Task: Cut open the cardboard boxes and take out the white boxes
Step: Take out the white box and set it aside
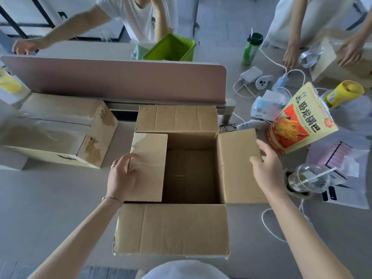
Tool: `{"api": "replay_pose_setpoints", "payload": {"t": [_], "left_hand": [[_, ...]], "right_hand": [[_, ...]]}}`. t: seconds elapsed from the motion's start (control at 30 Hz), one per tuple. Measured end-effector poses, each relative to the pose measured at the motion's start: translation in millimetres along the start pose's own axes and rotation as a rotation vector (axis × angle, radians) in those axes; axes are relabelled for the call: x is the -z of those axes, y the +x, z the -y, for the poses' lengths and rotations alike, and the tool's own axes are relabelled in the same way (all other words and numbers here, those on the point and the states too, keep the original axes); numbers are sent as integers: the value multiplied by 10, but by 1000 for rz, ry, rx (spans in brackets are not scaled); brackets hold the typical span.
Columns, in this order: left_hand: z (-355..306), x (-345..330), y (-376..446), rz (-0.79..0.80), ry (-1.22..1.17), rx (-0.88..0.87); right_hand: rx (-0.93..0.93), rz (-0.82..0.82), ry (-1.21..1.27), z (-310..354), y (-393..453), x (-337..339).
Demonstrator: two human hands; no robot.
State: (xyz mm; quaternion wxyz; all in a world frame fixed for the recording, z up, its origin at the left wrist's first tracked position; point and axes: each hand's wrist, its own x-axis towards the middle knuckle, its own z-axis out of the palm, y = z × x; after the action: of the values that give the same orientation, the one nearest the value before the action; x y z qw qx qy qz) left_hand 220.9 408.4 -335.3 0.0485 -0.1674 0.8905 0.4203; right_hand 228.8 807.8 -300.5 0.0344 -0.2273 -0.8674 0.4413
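Hands [124, 176] [265, 168] on matte corrugated flaps of rectangular cardboard box [171, 228]

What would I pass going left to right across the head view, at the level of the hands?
Taped box → left hand → open box → right hand → plastic cup

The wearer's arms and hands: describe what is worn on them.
Both forearms are bare, with no sleeves in view. The left hand has a thin ring on one finger and a fine bracelet at the wrist. The right hand shows no ring, watch or glove.
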Motion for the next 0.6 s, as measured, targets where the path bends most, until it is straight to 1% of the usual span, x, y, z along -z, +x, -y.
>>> {"api": "replay_pose_setpoints", "payload": {"t": [0.1,0.17,0.2,0.3,0.4,0.47,0.6], "left_hand": [[100,24,52,10,-56,-7],[139,33,72,7,-109,-9],[153,37,88,7,-126,-14],[203,41,140,20,-165,-29],[235,39,155,40,-250,-26],[250,45,168,49,-295,-33],[268,68,217,66,-399,-17]], "right_hand": [[84,-17,189,263,-111,85],[143,67,301,420,-256,84],[184,140,298,457,-340,56],[298,345,67,346,-555,-109],[372,473,-248,32,-652,-246],[444,538,-397,-154,-701,-276],[552,593,-559,-317,-760,-270]]}}
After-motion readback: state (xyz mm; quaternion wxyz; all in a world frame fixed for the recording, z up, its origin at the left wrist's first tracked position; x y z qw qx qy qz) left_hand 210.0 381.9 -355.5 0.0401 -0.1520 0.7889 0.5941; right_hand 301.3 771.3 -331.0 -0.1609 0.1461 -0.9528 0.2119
